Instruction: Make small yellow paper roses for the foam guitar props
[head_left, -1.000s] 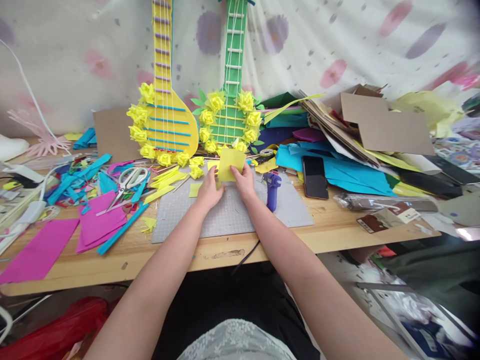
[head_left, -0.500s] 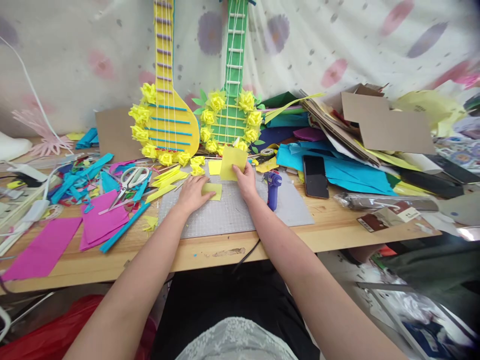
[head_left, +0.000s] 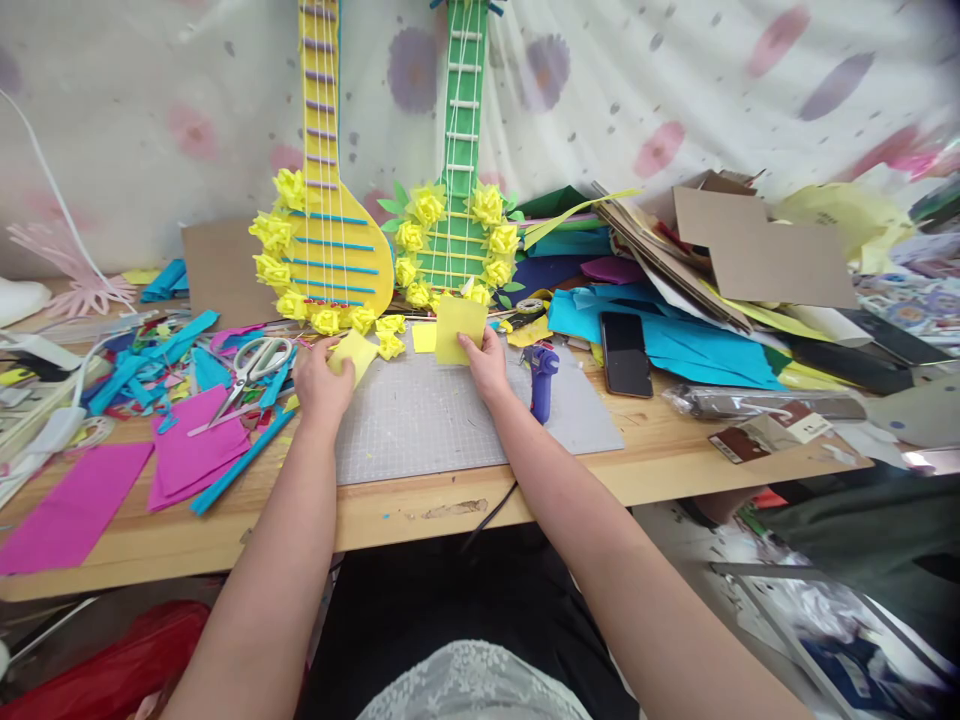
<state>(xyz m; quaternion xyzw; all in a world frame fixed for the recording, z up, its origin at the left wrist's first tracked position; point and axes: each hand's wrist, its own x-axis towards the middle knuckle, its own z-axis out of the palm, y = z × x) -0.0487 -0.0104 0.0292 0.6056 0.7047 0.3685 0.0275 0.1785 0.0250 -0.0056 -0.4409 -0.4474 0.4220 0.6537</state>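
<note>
My right hand (head_left: 487, 362) pinches a yellow paper square (head_left: 459, 328) by its lower right edge, holding it upright over the grey cutting mat (head_left: 420, 430). Between thumb and fingers of my left hand (head_left: 322, 380) is a smaller yellow paper piece (head_left: 355, 352), tilted, at the mat's left edge. A further yellow paper (head_left: 424, 338) lies flat between the hands. Several yellow paper flowers (head_left: 390, 345) rest just behind. Right of my right hand stands a blue glue gun (head_left: 541, 385).
A yellow paper guitar (head_left: 341, 255) and a green one (head_left: 454, 245) lean at the back. Scissors (head_left: 262, 360), magenta paper (head_left: 79, 505) and blue scraps lie left. A phone (head_left: 627, 355), blue paper (head_left: 697, 350) and stacked cardboard (head_left: 772, 250) sit right.
My left hand has lifted its yellow paper off the mat and moved left with it. My right hand keeps its square nearly in place. The view has shifted slightly.
</note>
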